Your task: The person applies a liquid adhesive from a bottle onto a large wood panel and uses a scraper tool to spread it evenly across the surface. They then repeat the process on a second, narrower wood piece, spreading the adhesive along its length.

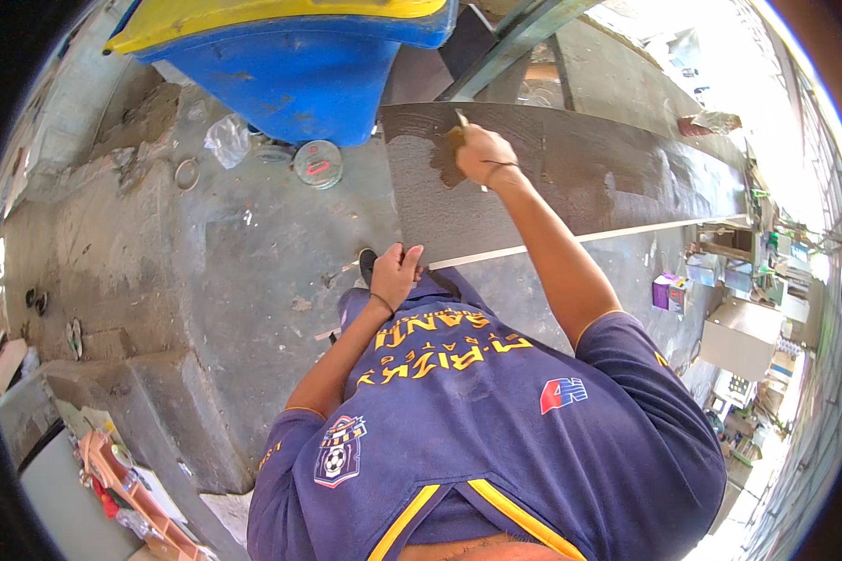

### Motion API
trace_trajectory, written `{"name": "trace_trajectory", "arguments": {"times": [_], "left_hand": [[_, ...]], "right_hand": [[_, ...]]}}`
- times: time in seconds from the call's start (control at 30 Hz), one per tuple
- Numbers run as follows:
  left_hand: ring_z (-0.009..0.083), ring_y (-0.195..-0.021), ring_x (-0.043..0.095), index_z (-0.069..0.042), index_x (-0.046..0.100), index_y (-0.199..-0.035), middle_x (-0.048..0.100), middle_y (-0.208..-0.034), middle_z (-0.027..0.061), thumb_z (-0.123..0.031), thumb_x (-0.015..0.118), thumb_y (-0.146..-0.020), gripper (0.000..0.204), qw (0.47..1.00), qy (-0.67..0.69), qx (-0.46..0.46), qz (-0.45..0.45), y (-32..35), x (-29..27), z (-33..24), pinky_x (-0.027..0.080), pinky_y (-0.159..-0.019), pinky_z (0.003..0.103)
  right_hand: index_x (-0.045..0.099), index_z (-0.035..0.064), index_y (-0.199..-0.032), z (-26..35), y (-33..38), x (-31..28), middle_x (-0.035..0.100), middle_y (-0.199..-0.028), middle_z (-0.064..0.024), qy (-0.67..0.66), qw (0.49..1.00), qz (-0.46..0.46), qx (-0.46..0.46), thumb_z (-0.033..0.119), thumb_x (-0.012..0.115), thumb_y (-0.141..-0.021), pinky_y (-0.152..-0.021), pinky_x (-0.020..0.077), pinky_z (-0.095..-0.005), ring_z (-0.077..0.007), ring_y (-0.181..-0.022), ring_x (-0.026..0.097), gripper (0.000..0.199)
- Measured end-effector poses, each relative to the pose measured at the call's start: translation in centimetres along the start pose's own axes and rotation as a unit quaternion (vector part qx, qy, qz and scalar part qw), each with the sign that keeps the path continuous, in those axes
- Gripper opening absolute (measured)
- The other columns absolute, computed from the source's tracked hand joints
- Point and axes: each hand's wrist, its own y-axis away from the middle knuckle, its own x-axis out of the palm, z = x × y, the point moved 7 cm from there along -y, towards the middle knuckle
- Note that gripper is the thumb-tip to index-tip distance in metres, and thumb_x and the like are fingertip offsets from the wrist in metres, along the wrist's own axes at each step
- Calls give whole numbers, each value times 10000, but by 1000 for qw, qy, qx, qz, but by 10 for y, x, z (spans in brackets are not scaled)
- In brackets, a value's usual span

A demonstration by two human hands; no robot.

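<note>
Dark brown board [571,178] lies across the far right, near edge pale, running from just beyond our knees out toward the right. We have the right hand [484,154] over its far left part, fingers closed around a spreading tool [459,119]; the hand covers most of it, a thin pale tip showing on the far side. Brown smear [448,157] just left of that hand, darker than the board around it. Shiny patches farther right on the surface.

Left hand [398,273] sits by the board's near left corner, fingers bent inward; we can't tell if they grip the edge or only rest near it. We note a dark band on each wrist.

Far left of the board: blue bin [271,84] with yellow top, round can [318,165] near its base, clear plastic bag [228,140] left of the can, and a ring [187,174] farther left, all on grey floor [281,243]. Metal beam [515,51] slants beyond the board. On the right we log a purple box [669,292] and, nearer, a large pale box [741,335]. Our shirt [496,421] is dark purple, yellow trim.
</note>
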Motion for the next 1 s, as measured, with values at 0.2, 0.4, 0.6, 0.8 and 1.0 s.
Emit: {"name": "trace_trajectory", "arguments": {"times": [0.2, 0.4, 0.6, 0.8, 1.0], "left_hand": [[162, -446, 554, 9, 479, -652, 570, -528, 117, -328, 547, -870, 407, 998, -57, 25, -20, -2, -1, 7, 422, -449, 282], [94, -448, 522, -12, 504, -653, 570, -532, 68, -328, 579, -855, 383, 1000, 16, -24, 0, 1, -5, 6, 399, -429, 237], [69, -476, 507, -10, 544, -749, 567, -607, 28, -317, 561, -867, 329, 989, 120, -53, 69, 12, 9, 13, 388, -425, 202], [92, -495, 529, 19, 534, -825, 605, -715, 65, -229, 534, -878, 254, 978, 159, -87, 104, 11, 14, 43, 513, -517, 252], [75, -525, 537, -34, 537, -809, 586, -685, 37, -259, 554, -876, 236, 955, 271, -109, 43, 16, 22, 26, 469, -472, 202]], "right_hand": [[576, -5, -1005, 137, 29, 40, 625, -933, -215, 76, 966, 98, -226, 160, 467, -759, -669, 513, -410, -339, -818, 636, 316], [520, 94, -1155, 69, 58, -42, 618, -974, -188, -60, 977, 13, -205, 172, 472, -768, -727, 489, -428, -365, -856, 610, 398], [551, -4, -934, 36, 58, 24, 631, -790, -223, 64, 985, 48, -151, 144, 437, -789, -638, 505, -446, -358, -737, 637, 236], [472, 119, -1189, 121, 116, 43, 624, -782, -164, 43, 943, 164, -287, 168, 496, -745, -613, 497, -433, -347, -720, 623, 447], [471, 127, -1194, -5, 59, -27, 630, -768, -177, 52, 980, 11, -191, 155, 470, -811, -643, 488, -444, -342, -736, 624, 384]]}}
